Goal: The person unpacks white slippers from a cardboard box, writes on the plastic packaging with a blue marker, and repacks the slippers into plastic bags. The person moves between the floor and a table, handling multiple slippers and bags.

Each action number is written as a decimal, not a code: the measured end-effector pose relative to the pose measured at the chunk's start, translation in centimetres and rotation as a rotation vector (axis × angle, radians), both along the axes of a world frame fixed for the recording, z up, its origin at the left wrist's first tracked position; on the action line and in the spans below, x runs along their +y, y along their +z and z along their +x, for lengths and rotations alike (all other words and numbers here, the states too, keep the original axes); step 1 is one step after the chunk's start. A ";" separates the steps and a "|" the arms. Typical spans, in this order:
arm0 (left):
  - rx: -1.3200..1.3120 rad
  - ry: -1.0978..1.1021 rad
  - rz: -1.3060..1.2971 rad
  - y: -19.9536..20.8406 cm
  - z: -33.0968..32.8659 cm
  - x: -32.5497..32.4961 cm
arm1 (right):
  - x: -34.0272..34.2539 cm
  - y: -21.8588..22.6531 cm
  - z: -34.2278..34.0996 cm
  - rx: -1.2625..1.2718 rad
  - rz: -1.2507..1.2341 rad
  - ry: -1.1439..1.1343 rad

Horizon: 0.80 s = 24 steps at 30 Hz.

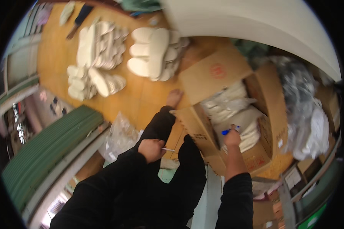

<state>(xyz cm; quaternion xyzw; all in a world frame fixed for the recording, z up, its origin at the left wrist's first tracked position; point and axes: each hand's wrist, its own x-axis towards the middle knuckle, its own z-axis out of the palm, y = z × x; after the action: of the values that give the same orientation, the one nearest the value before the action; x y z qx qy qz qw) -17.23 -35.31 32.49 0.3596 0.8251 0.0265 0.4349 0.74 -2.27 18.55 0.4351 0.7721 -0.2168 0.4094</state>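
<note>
We judge the work around this cardboard box (278,108) to be partway through. Its flaps stand open and pale, sole-shaped pieces (231,102) lie inside, at least some of them in clear plastic, so the filled part is plain to see while the closing of the box is not done. Our right hand (232,138) reaches over the box, curled around a small blue thing (226,132); blur keeps us from telling whether it is a pen, a cutter or something else. Our left hand (151,150) hangs above our lap, fingers folded around a thin white stick (168,149), well apart from the box. Out on the wooden floor (149,105), ahead and to our left, we see a large pile of loose soles (87,47), a second pile (156,51) beside it and a smaller pile (78,82) nearer to us, none of them in the box. A crumpled clear bag (116,139) lies on our left, and more clear plastic (300,103) is heaped just right of the box. Whether soles are going in or coming out, we cannot tell.
</note>
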 end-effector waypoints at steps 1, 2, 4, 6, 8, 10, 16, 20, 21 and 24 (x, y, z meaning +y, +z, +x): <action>-0.048 0.003 -0.032 -0.3 0.4 -0.3 | -0.1 -0.1 0.3 -0.026 0.012 0.024; -0.024 0.042 0.015 -0.4 0.5 -0.3 | 0.1 0.0 0.2 -0.013 0.043 0.057; -0.068 0.068 0.072 -0.6 0.9 -0.5 | 0.1 0.2 0.2 -0.001 0.059 0.095; -0.062 0.083 0.047 -0.6 1.3 -0.6 | 0.0 0.6 -0.1 0.004 0.039 0.122; -0.078 0.119 0.065 -0.7 1.6 -0.7 | -0.1 0.8 -0.6 -0.036 0.050 0.177; -0.105 0.189 0.113 -0.8 2.1 -1.0 | -0.2 0.8 -1.2 -0.060 0.062 0.210; -0.166 0.188 0.095 -1.6 5.2 -1.5 | 0.0 0.9 -1.4 -0.134 0.069 0.310; -0.258 0.231 0.076 -2.3 7.5 -1.1 | 0.3 0.9 -1.0 -0.210 0.040 0.436; -0.226 0.270 0.103 -2.4 7.8 -1.1 | 0.4 0.8 -0.9 -0.229 0.038 0.463; -0.233 0.347 0.119 -2.5 8.3 -1.1 | 0.6 0.5 -0.9 -0.257 0.029 0.525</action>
<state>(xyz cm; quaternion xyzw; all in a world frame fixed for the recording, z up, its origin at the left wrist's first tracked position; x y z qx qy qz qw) -8.96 -36.44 29.98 0.2319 0.8158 0.1909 0.4941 -0.18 -1.67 19.10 0.2500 0.8031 -0.0356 0.5397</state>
